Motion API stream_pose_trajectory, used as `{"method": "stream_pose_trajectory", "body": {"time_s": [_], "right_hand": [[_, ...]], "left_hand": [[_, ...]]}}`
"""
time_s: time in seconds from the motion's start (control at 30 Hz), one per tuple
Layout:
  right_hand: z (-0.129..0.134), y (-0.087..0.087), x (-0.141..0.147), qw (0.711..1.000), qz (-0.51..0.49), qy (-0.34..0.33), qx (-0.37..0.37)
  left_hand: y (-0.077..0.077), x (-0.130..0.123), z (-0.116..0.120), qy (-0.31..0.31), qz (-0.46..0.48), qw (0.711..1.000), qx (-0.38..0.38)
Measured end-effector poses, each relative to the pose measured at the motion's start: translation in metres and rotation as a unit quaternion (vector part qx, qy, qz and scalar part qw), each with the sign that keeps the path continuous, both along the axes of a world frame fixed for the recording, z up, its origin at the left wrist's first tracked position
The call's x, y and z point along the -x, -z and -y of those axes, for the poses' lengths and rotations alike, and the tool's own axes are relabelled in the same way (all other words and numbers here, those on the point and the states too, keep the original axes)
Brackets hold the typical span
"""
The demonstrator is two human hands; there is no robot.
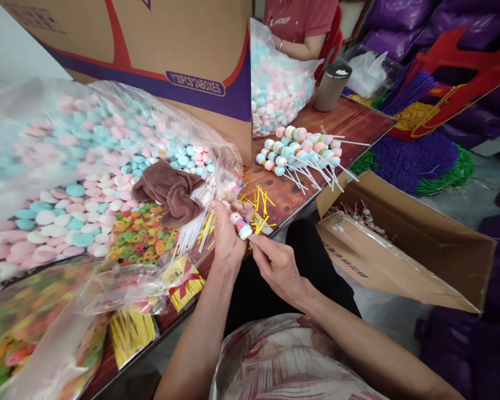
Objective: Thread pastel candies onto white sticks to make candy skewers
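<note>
My left hand is wrapped around a short marshmallow skewer, with a white and light blue end poking out over the palm. The rest of it lies partly behind my fingers. My right hand is closed in a pinch right at that end; what its fingertips grip is too small to make out. Yellow twist ties lie scattered on the table just beyond the hands. To the left of my left hand are white sticks and a crumpled brown cloth.
Finished marshmallow skewers are piled on the table. Left are a big bag of loose marshmallows, ring gummies and twist-tie packs. A large carton stands behind; an open carton is at right. A co-worker sits opposite.
</note>
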State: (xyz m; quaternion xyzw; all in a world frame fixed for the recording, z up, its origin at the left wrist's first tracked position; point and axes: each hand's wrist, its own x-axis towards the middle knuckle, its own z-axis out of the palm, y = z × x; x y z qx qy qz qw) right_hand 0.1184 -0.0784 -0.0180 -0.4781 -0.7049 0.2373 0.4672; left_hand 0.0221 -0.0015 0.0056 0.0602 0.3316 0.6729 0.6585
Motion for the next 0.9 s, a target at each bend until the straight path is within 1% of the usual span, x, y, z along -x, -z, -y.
{"method": "stream_pose_trajectory", "body": {"time_s": [0.07, 0.17, 0.23, 0.3, 0.33, 0.4, 0.43, 0.5, 0.57, 0.67, 0.73, 0.8, 0.83, 0.9], "right_hand": [[-0.005, 0.001, 0.000, 0.999, -0.040, -0.017, 0.015], [-0.012, 0.004, -0.001, 0.993, -0.098, -0.035, 0.054], [-0.014, 0.005, -0.001, 0.988, -0.125, -0.029, 0.084], [-0.013, 0.006, 0.000, 0.985, -0.130, 0.001, 0.110], [-0.011, 0.006, 0.001, 0.985, -0.124, 0.020, 0.122], [-0.008, 0.005, 0.002, 0.982, -0.112, 0.047, 0.143], [-0.007, 0.005, 0.002, 0.982, -0.107, 0.047, 0.151], [-0.006, 0.005, 0.002, 0.982, -0.106, 0.025, 0.154], [-0.005, 0.006, 0.001, 0.985, -0.107, 0.006, 0.134], [-0.004, 0.007, -0.001, 0.995, -0.074, -0.003, 0.067], [-0.002, 0.009, -0.001, 1.000, -0.005, -0.001, 0.001], [-0.001, 0.012, -0.001, 0.995, 0.073, 0.013, -0.060], [-0.001, 0.013, -0.001, 0.991, 0.105, 0.022, -0.081], [-0.001, 0.015, -0.001, 0.984, 0.143, 0.034, -0.096]], "left_hand": [[0.000, -0.001, 0.001, 0.017, -0.003, 1.000, -0.009], [0.003, 0.000, 0.003, 0.069, -0.020, 0.997, -0.008], [0.005, 0.001, 0.004, 0.108, -0.027, 0.994, -0.001], [0.006, 0.001, 0.004, 0.125, -0.025, 0.992, 0.006], [0.006, 0.002, 0.004, 0.122, -0.025, 0.992, 0.010], [0.006, 0.002, 0.002, 0.093, -0.031, 0.995, 0.017], [0.006, 0.003, 0.001, 0.073, -0.037, 0.996, 0.020], [0.004, 0.006, -0.001, 0.041, -0.049, 0.997, 0.032], [0.001, 0.008, -0.003, 0.026, -0.058, 0.997, 0.042], [-0.003, 0.011, -0.005, 0.019, -0.063, 0.997, 0.051], [-0.004, 0.010, -0.004, 0.005, -0.063, 0.996, 0.056], [-0.003, 0.007, -0.003, -0.012, -0.065, 0.996, 0.058], [-0.003, 0.006, -0.003, -0.020, -0.065, 0.996, 0.056], [0.000, 0.003, -0.001, -0.026, -0.063, 0.997, 0.048]]}}
